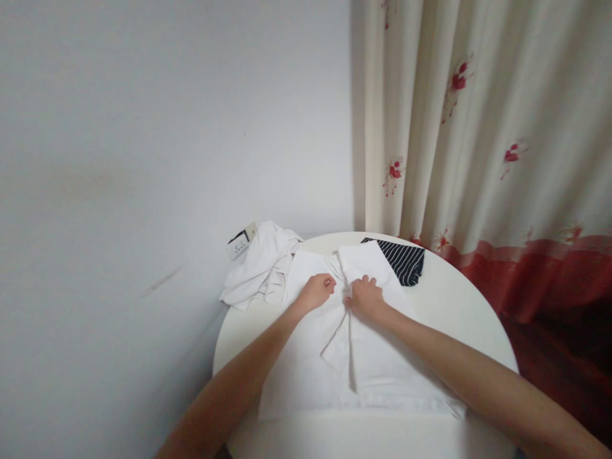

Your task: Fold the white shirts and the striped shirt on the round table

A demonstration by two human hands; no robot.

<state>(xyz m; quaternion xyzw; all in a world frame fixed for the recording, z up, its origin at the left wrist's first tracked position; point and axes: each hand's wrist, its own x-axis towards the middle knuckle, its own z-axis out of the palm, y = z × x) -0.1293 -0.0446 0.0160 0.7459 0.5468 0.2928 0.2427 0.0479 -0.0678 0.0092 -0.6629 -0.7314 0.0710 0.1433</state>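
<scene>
A white garment (306, 370) lies spread over the round table, with a split and a folded-over corner down its middle. Its wide edge faces me. My left hand (317, 291) is over the upper left part of the cloth, fingers curled in; what they hold, if anything, is hidden. Just to the right, my right hand (366, 298) pinches the garment near the top of the split, where the fabric gathers into creases. A small gap separates the two hands.
The white round table (471, 319) stands against the wall. A crumpled white cloth (262, 268) lies at its back left edge, by a power socket (238, 245). Black-and-white striped fabric (401, 260) is at the back right. A flowered curtain (478, 127) hangs behind.
</scene>
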